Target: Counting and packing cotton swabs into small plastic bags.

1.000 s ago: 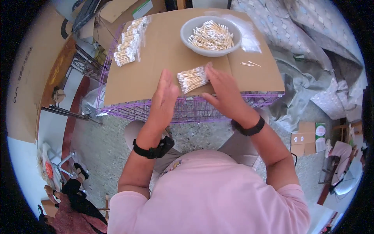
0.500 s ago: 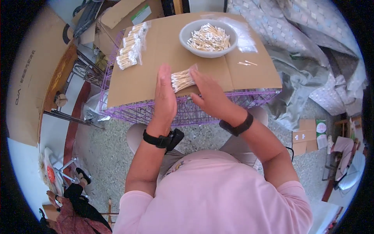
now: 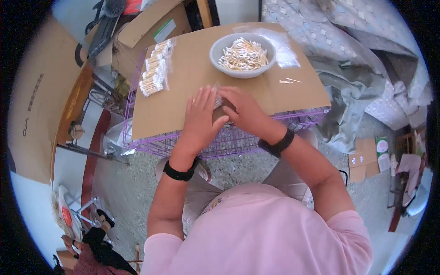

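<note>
My left hand (image 3: 200,120) lies palm down, fingers stretched out, over a small clear plastic bag of cotton swabs (image 3: 217,99) on the cardboard tabletop. Only a strip of the bag shows between my hands; the swabs inside are mostly covered. From the other side, my right hand (image 3: 245,110) has its bent fingers on the bag's edge, its thumb lower and close to the left thumb. Beyond my right hand stands a grey bowl (image 3: 214,59) heaped with loose cotton swabs (image 3: 245,54). Several filled swab bags (image 3: 156,68) lie overlapped in a row at the far left.
Flat clear bags (image 3: 286,50) lie behind the bowl, and a few loose swabs (image 3: 288,81) are to its right. The cardboard sheet (image 3: 188,59) rests on a purple wire cage (image 3: 169,142). Patterned fabric (image 3: 357,41) hangs at the right. Another person (image 3: 98,250) is at lower left.
My left hand has turned from upright on its edge to palm down over the swab bag, hiding most of it. My right hand stays at the bag's right end. The view has tilted slightly.
</note>
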{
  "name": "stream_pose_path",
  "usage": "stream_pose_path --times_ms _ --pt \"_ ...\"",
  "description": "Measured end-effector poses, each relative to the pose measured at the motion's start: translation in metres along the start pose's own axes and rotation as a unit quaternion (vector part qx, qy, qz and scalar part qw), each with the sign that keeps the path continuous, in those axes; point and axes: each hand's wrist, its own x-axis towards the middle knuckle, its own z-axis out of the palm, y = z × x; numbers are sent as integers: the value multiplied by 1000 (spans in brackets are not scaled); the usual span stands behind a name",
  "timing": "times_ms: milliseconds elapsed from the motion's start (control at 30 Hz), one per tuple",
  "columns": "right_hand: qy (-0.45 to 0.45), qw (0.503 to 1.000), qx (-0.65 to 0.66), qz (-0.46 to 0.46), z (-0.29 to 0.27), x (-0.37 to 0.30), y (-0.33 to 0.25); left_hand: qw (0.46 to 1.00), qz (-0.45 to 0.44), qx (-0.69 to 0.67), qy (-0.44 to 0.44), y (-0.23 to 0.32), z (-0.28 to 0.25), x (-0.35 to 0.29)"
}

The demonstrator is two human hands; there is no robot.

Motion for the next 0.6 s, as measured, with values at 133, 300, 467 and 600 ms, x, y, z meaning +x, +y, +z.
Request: stream_pose_path --times_ms 133,300,467,600 --pt "-4 999 -22 33 -13 -7 -1 999 6 13 -47 2 0 3" --pt "10 998 -17 54 -30 -22 7 999 11 6 -35 -11 2 1" --pt "9 998 13 60 -41 -33 6 963 -43 -250 96 -3 -65 13" --pt "3 997 4 79 -53 -37 8 860 259 -360 254 87 -173 31"
